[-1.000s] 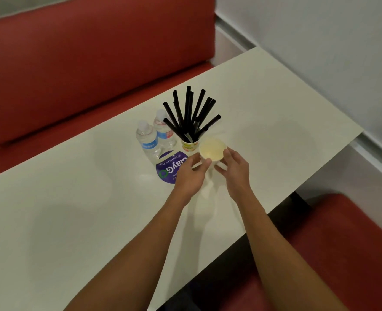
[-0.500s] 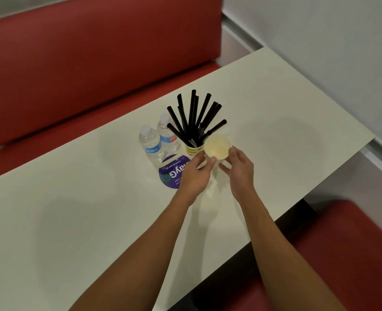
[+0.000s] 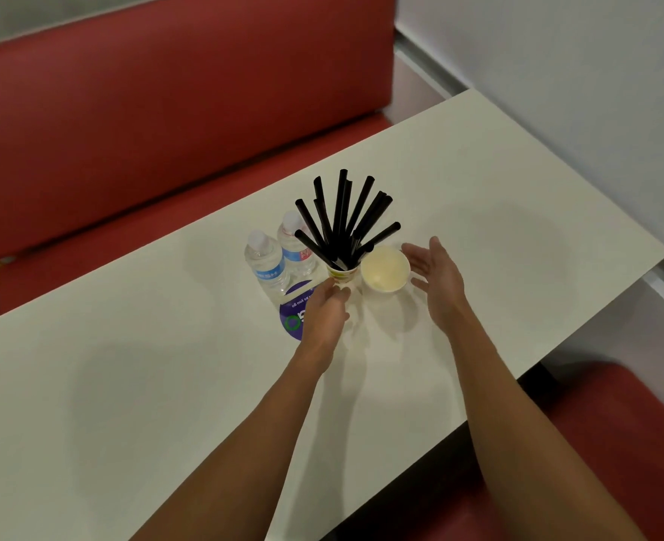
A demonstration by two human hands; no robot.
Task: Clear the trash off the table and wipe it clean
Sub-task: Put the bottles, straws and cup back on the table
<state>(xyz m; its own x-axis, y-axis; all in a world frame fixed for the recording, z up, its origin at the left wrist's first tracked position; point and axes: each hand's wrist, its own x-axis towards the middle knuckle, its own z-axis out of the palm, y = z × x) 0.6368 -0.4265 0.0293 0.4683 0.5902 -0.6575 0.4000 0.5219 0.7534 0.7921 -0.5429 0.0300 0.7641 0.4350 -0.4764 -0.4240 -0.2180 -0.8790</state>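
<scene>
On the white table (image 3: 127, 384) stands a small paper cup (image 3: 342, 273) packed with several black straws (image 3: 342, 220). To its right sits a pale yellow cup (image 3: 385, 267), open at the top. My left hand (image 3: 324, 310) reaches to the straw cup and pinches its base with thumb and fingertips. Just right of the yellow cup, my right hand (image 3: 437, 275) is open with straight fingers, not touching it. Two small water bottles (image 3: 266, 263) (image 3: 297, 247) stand left of the straws.
A round purple printed disc (image 3: 293, 320) lies flat on the table, partly under my left hand. A red bench (image 3: 166, 111) runs along the far side, another red seat (image 3: 615, 423) lies at the near right, and a white wall (image 3: 556, 72) stands to the right.
Both hands have let go of the yellow cup. My left hand shifted left to the straw cup's base; my right hand opened and drew away to the right.
</scene>
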